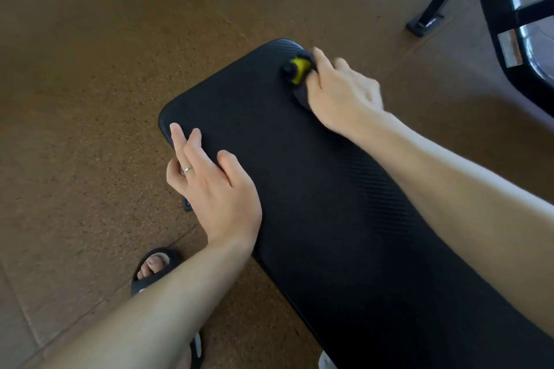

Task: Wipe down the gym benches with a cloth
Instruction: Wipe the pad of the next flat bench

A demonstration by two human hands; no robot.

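Long black padded bench surface (299,189) with a ribbed texture, dark cloth with a yellow patch (298,73) bunched near its far corner.

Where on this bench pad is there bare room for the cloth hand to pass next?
Bare pad lies between the left hand and right hand, and toward the far rounded edge. The far right corner is crowded: the cloth and a yellow-black object.

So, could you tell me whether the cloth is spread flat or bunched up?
Bunched up: the dark cloth is crumpled under the right hand.
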